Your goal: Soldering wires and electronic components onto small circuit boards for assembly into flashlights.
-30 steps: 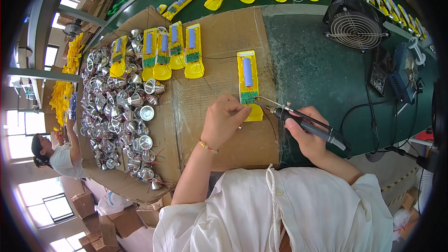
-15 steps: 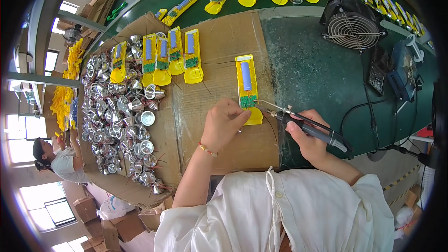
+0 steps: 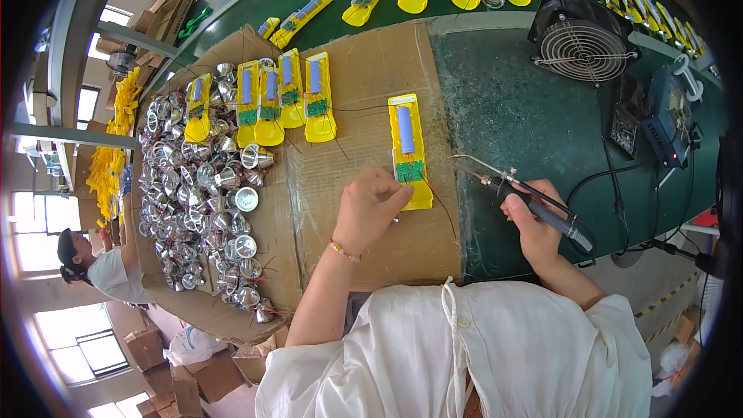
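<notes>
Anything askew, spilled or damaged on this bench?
Nothing looks damaged. The silver reflector cups lie in a loose heap on the cardboard sheet, some tipped over. The left hand steadies a yellow housing; the right hand holds the soldering iron.

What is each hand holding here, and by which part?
The right hand grips a soldering iron by its dark handle. The left hand holds nothing; its fingertips press on the lower end of the yellow flashlight half-shell.
</notes>
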`<state>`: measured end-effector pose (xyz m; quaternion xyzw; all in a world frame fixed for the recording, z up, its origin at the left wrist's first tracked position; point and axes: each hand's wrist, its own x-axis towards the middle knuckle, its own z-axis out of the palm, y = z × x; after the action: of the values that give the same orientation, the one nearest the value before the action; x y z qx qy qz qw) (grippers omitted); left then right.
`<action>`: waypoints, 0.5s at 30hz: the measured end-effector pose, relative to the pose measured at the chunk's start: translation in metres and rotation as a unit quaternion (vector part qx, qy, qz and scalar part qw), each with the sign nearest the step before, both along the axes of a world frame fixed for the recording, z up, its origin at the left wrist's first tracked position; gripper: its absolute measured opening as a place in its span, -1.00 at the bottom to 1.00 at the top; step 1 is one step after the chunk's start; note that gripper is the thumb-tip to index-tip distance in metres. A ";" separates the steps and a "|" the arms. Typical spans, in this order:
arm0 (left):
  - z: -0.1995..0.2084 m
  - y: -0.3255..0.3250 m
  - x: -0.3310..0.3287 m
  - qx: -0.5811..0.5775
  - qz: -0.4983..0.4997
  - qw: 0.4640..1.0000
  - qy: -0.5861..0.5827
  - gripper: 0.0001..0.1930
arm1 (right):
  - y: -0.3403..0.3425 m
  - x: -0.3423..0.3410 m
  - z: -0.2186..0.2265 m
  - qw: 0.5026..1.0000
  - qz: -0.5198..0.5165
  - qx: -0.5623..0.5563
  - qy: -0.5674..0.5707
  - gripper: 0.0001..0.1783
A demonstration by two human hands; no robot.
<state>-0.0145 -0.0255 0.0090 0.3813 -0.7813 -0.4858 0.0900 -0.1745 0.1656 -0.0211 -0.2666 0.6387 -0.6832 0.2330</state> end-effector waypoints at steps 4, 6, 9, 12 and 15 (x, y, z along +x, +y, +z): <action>-0.001 0.001 0.001 -0.014 -0.006 1.000 0.005 -0.85 | 0.005 -0.006 -0.001 1.000 -0.013 -0.001 -0.026 -0.81; -0.002 0.002 0.003 -0.030 -0.013 0.999 0.012 -0.85 | 0.007 -0.009 -0.003 0.999 -0.013 0.006 -0.036 -0.81; -0.004 0.004 0.002 -0.009 0.000 1.000 0.022 -0.85 | 0.011 -0.013 -0.003 0.999 -0.013 0.002 -0.037 -0.80; 0.000 0.006 0.001 -0.001 0.011 1.000 0.011 -0.86 | 0.014 -0.018 0.003 0.999 -0.021 0.002 -0.048 -0.80; -0.002 0.005 0.003 -0.011 0.019 1.000 0.006 -0.85 | 0.022 -0.024 0.000 0.998 -0.038 0.004 -0.054 -0.81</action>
<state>-0.0112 -0.0206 0.0066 0.3923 -0.7787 -0.4776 0.1081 -0.1988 0.1872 -0.0211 -0.2037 0.6377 -0.7023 0.2420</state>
